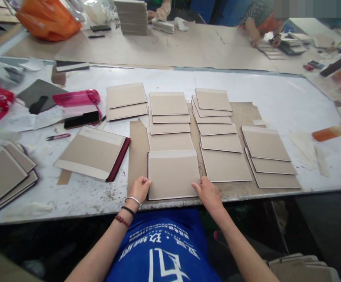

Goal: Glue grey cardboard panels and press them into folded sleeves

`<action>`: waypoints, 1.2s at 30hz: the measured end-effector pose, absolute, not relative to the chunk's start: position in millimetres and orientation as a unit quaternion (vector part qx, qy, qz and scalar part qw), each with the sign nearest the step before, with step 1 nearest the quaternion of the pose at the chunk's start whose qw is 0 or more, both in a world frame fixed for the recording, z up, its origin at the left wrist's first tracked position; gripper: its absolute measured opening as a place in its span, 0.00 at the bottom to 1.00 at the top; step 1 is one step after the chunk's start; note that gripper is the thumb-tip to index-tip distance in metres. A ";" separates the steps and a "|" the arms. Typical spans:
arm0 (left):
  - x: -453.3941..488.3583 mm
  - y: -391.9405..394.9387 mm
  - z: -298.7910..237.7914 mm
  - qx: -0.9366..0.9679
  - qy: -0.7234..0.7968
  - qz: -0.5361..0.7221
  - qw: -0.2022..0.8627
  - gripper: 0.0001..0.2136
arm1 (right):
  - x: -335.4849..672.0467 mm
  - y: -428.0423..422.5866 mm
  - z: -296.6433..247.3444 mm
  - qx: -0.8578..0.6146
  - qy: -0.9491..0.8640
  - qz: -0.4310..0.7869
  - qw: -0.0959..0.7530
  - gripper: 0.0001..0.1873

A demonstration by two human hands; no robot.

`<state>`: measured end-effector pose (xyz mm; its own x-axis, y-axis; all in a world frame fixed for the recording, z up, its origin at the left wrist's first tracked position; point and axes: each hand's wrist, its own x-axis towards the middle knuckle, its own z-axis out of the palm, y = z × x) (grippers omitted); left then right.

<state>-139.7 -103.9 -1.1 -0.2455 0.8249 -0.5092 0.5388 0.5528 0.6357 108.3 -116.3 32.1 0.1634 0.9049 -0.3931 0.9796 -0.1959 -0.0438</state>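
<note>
A beige cover board (172,176) with thin dark edges lies at the front of the table, overlapping the lower end of a column of similar boards (170,128). My left hand (141,188) pinches its left edge near the lower corner. At the opposite edge, my right hand (210,194) grips the board with the thumb on top; its other fingertips are partly hidden. Just right of that hand is a second column of overlapping boards (226,164). Left of my left hand rests a thicker stack of boards (91,152) with a dark red side.
More boards lie at right (270,145), at the back left (126,96) and in a pile (2,176) at far left. Near a pink bottle (76,98) are a black phone (81,120) and thread snips (58,136). Co-workers' hands (255,39) work across the table.
</note>
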 end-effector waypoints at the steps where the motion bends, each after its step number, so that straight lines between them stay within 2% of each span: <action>1: -139.4 -103.6 -0.6 0.442 0.771 0.167 0.427 0.08 | 108.3 -116.2 32.0 0.755 0.624 -0.169 0.110 0.11; 16: -134.3 -104.0 8.0 0.437 0.785 0.147 0.414 0.08 | 108.7 -114.6 36.6 0.760 0.611 -0.190 0.114 0.11; 25: -133.6 -102.6 11.3 0.443 0.784 0.138 0.413 0.08 | 113.9 -96.8 48.1 0.726 0.624 -0.222 0.185 0.16; 36: -132.5 -102.2 14.2 0.441 0.789 0.127 0.410 0.08 | 120.9 -89.9 41.2 0.717 0.622 -0.256 0.180 0.16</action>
